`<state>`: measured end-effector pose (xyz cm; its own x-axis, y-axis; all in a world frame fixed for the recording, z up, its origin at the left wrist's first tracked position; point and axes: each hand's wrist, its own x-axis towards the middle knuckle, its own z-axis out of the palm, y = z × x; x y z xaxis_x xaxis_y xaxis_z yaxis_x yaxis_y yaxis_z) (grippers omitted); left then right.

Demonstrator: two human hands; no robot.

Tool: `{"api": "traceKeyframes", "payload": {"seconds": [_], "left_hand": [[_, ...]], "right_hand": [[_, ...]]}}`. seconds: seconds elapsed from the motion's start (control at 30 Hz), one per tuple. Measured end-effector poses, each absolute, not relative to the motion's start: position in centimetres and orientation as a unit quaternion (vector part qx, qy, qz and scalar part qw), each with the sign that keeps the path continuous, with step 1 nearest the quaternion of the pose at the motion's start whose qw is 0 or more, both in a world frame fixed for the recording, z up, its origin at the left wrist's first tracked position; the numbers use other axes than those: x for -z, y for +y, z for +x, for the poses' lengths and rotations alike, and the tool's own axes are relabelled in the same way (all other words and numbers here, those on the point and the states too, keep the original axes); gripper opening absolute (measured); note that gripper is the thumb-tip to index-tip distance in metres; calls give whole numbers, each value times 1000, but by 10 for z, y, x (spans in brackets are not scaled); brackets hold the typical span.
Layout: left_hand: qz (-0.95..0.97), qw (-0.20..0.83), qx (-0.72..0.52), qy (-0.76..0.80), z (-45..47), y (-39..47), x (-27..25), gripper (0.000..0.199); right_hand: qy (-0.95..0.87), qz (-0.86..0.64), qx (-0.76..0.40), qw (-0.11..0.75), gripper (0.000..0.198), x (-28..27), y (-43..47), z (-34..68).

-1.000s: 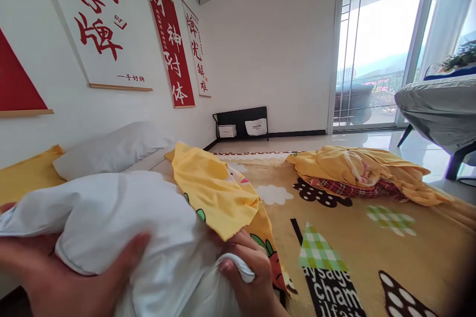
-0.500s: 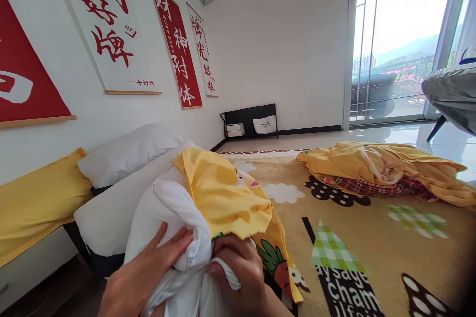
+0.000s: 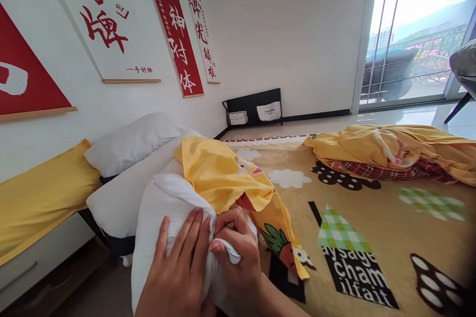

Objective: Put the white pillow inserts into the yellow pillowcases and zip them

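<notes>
A plump white pillow [image 3: 148,237] with a thin piped seam lies in front of me at the bed's edge. My left hand [image 3: 178,257] rests flat on it, fingers stretched out and pressing beside the seam. My right hand [image 3: 240,252] is closed on the pillow's gathered edge, and a loop of white fabric pokes out between its thumb and fingers. A yellow pillowcase [image 3: 223,168] with a carrot print drapes over the pillow's far end and right side, close to my right knuckles. What lies under my right fingers is hidden.
More white pillows [image 3: 137,143] are stacked behind, against the wall. At left a yellow cushion [image 3: 48,188] sits above a white drawer [image 3: 40,252]. A crumpled yellow bundle [image 3: 372,143] with red plaid lies on the patterned blanket [image 3: 290,218] at right.
My left hand has shifted right and flattened on the pillow, closer to my right hand. My right hand keeps its grip, slightly higher in view. The head view has tilted down and shifted left.
</notes>
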<state>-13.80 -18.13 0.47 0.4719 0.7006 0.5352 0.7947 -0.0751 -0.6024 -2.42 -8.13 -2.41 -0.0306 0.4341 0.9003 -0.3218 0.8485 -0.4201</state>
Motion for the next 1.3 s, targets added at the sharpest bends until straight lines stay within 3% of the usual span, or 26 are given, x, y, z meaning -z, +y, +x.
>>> {"api": "traceKeyframes", "payload": {"seconds": [0.27, 0.43, 0.7, 0.8, 0.87, 0.93, 1.0, 1.13, 1.3], "left_hand": [[-673, 497, 174, -519, -128, -152, 6, 32], [-697, 486, 179, -496, -134, -136, 4, 32], [-723, 467, 214, -463, -137, -139, -6, 32], [-726, 458, 235, -456, -141, -146, -5, 30], [-723, 454, 265, -447, -145, -152, -2, 29], [-722, 449, 288, -440, -148, -158, 1, 31], [-719, 456, 296, -433, -150, -161, 2, 32], [-704, 449, 319, -448, -156, -163, -5, 29], [-728, 427, 298, -446, -162, -170, -12, 24]], "right_hand": [[-641, -97, -291, 704, 36, 37, -77, -35], [-620, -119, -326, 703, 30, 45, -68, -40], [-699, -53, -270, 660, 31, 52, -59, -15], [-701, -108, -199, 676, 34, 65, -32, 7], [-704, -209, -110, 669, 48, 75, -8, 17], [-741, -252, -37, 621, 59, 81, 14, 20], [-791, -223, -15, 569, 51, 81, 30, 17], [-798, -154, -72, 579, 32, 58, 38, 7], [-658, -243, -238, 672, 22, 6, 39, 17]]}}
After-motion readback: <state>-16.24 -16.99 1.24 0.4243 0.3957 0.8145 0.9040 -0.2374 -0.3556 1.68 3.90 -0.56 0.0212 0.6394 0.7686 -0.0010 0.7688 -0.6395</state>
